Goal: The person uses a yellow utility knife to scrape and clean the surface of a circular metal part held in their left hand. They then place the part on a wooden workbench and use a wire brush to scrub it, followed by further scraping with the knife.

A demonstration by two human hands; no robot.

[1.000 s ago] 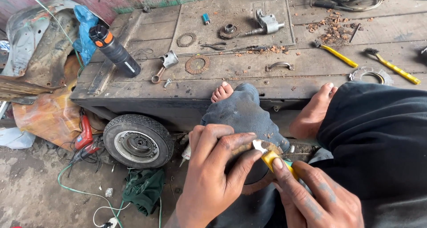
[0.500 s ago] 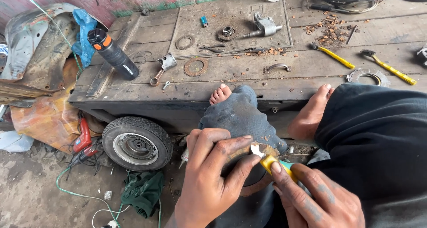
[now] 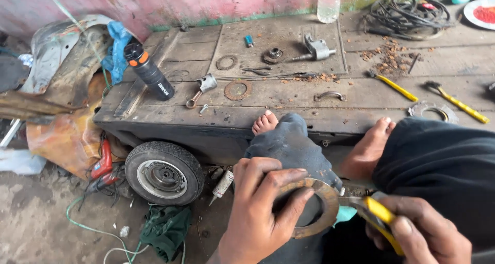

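At the far left a crumpled, rusted sheet-metal panel (image 3: 56,73) leans against the pink wall (image 3: 170,1), with a blue rag (image 3: 117,47) draped over its edge, apparently parked out of the way. Below it on the dirty concrete floor (image 3: 31,217) lie a red power tool (image 3: 104,161), a green cable (image 3: 87,225) and a dark green cloth (image 3: 165,230), beside a small wheel with a tyre (image 3: 164,174) that stands propped against the front of a low, worn wooden bench (image 3: 289,96). On the bench top a black flask with an orange band (image 3: 149,71) lies on its side, then a piston with its rod (image 3: 202,87), a rusty toothed disc (image 3: 237,89) and a grey metal fitting (image 3: 317,47), spread flat where they are easy to reach. The person sits facing the bench with bare feet braced on its edge, which steadies the lap as a work rest. The left hand (image 3: 258,220) is closed around a rusty ring-shaped plate (image 3: 317,207), thumb and fingers pinching its rim so its face is turned up, just above the knee. Touching the ring's right edge is the metal tip of a yellow-handled tool (image 3: 379,215), gripped in the closed right hand (image 3: 425,233) at the bottom right; the tip is partly hidden, so it may be a scraper or a blade. Farther right on the bench lie two yellow-handled brushes (image 3: 394,86), a pile of rusty flakes (image 3: 389,50), a tangle of black cable (image 3: 410,11) and another metal ring (image 3: 433,109).
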